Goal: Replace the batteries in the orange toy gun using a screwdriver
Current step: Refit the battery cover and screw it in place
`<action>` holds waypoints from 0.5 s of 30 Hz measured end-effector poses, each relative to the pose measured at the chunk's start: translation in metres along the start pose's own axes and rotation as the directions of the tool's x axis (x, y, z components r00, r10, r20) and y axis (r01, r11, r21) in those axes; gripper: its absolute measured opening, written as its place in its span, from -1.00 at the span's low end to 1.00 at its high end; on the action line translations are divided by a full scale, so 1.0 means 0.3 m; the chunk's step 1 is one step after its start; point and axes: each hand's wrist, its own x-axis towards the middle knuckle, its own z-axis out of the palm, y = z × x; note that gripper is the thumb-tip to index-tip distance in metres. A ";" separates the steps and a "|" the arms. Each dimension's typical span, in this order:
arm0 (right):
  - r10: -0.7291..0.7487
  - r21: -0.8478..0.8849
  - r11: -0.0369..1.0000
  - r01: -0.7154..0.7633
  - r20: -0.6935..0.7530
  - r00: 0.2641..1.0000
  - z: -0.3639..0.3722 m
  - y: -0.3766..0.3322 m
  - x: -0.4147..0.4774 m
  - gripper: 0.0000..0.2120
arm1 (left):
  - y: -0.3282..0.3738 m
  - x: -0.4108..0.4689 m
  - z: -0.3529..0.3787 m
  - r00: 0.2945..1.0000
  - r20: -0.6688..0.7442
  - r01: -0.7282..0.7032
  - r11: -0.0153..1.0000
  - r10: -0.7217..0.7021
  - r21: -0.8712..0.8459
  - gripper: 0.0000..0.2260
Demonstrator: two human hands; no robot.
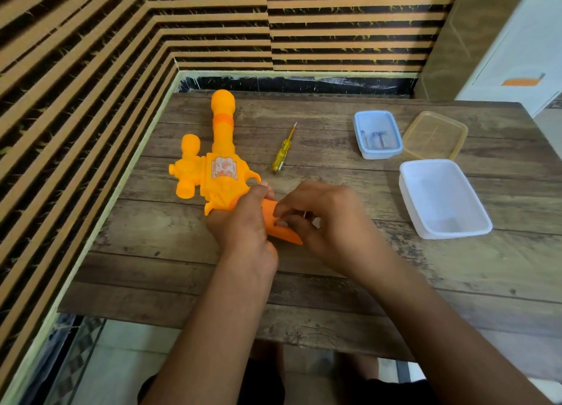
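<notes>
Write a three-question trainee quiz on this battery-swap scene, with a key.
1. True or false: the screwdriver lies on the table, in neither hand.
2. The left hand and right hand meet at which part of the toy gun? A: barrel tip. B: grip. C: side scope.
3. Fill in: the small tub with items inside is ___ in colour.
Key: 1 true; 2 B; 3 blue.
</notes>
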 end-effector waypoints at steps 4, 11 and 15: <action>0.037 0.019 0.999 -0.037 -0.002 0.999 -0.001 0.001 0.000 -0.88 | 0.011 -0.008 -0.007 0.998 0.054 0.029 0.998 -0.026 -0.048 -0.93; 0.039 -0.009 0.999 -0.039 -0.010 0.999 -0.001 -0.004 0.002 -0.85 | 0.027 0.006 -0.019 0.983 0.142 0.137 0.979 -0.115 -0.153 -0.61; 0.026 -0.006 1.000 -0.026 -0.032 0.999 -0.006 -0.005 0.004 -0.93 | 0.042 0.010 -0.028 0.982 0.166 0.125 0.976 -0.095 -0.181 -0.57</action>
